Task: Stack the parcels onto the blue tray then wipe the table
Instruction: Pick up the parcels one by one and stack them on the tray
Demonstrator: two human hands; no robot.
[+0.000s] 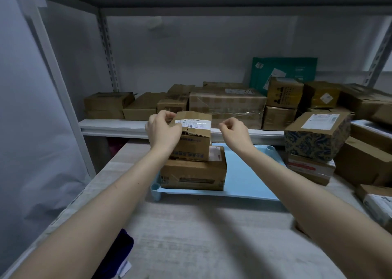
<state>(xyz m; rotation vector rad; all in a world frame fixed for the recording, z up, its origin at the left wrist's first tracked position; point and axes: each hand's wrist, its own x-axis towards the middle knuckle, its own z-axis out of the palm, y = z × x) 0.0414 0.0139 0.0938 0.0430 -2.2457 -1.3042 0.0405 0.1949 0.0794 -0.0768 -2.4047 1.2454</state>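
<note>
A light blue tray [246,179] lies on the pale wooden table [201,236]. On its left half a wide brown parcel [193,175] carries a smaller brown parcel [194,137] with a white label on top. My left hand [163,130] rests against the small parcel's left top corner, fingers curled on its edge. My right hand [234,132] hovers just right of that parcel, fingers loosely curled, holding nothing. To the right of the tray stands a blue-patterned parcel [316,135] on top of a flat parcel [310,169].
More brown boxes [367,164] crowd the table's right side. A white shelf [135,127] behind the table holds several cardboard boxes and a teal mailer [284,70]. A dark purple cloth [118,255] lies at the table's near left edge.
</note>
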